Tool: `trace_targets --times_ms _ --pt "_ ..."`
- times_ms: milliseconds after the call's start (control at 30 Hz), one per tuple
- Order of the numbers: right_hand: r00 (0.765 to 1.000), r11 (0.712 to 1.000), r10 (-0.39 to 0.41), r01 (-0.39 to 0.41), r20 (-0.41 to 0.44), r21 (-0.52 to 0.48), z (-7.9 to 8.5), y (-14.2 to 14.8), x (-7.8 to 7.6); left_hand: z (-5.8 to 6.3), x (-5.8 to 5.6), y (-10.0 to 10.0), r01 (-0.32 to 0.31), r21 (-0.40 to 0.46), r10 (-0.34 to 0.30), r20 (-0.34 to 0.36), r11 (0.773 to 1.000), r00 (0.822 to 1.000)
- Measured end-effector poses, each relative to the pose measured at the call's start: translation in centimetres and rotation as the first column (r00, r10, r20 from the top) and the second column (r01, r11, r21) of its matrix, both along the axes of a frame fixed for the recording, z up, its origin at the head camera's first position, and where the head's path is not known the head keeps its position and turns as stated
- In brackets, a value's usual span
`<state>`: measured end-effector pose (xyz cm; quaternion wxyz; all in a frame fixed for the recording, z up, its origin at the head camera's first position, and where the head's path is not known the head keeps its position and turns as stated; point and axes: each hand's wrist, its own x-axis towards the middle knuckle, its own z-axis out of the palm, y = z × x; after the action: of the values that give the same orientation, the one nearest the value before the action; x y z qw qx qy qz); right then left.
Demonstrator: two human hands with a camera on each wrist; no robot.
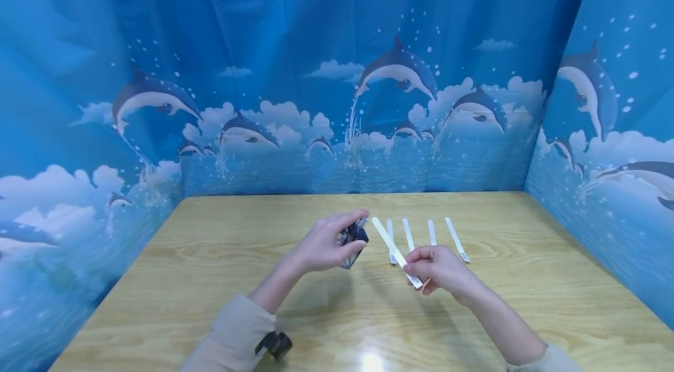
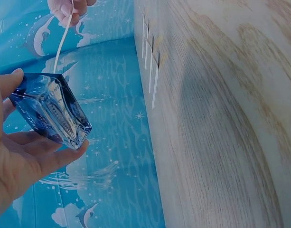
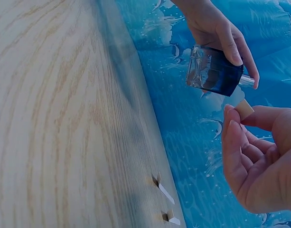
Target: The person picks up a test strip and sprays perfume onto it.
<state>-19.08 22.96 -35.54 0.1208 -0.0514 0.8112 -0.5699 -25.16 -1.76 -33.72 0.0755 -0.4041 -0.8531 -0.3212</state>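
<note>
My left hand grips a dark blue glass perfume bottle above the table, a finger at its silver sprayer top. The left wrist view shows the thick clear base of the bottle between the fingers and thumb. Between thumb and fingers, my right hand pinches a white paper test strip, its far end pointing up and left, near the bottle's top. In the right wrist view only the pale end of that strip shows. Several similar strips lie on the table beyond the right hand.
The wooden table reaches back to a blue dolphin-print curtain, which also closes in both sides. A dark band or device sits at the left sleeve. The loose strips have one end bent up.
</note>
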Motion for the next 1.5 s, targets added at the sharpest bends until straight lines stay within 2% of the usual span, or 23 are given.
trace_targets --times_ms 133,367,700,1000,1200,1500 --pt "1.000 1.000 0.004 -0.004 -0.003 0.001 0.1 0.0 0.0 0.0 -0.1 0.1 0.012 0.005 -0.012 -0.002 1.000 1.000" --pt "1.000 1.000 0.014 -0.014 -0.011 -0.006 0.2 0.0 0.1 -0.1 0.0 0.2 -0.007 0.020 0.005 0.054 1.000 0.999" --pt "1.000 1.000 0.005 -0.006 -0.023 -0.013 0.2 0.1 0.2 -0.3 -0.1 0.1 -0.016 -0.031 0.016 0.019 0.999 1.000" --pt "1.000 1.000 0.001 -0.001 -0.022 -0.011 0.2 0.3 0.3 0.3 0.2 -0.2 -0.017 -0.049 0.022 0.094 0.999 0.995" --pt "1.000 1.000 0.005 -0.005 -0.021 -0.003 0.1 0.4 0.3 0.2 0.2 -0.4 -0.033 -0.020 0.036 0.151 0.999 0.988" --pt "1.000 1.000 -0.007 0.007 -0.028 0.011 -0.3 1.1 0.0 -0.1 -0.2 -1.0 -0.043 0.022 0.038 0.180 0.999 0.983"
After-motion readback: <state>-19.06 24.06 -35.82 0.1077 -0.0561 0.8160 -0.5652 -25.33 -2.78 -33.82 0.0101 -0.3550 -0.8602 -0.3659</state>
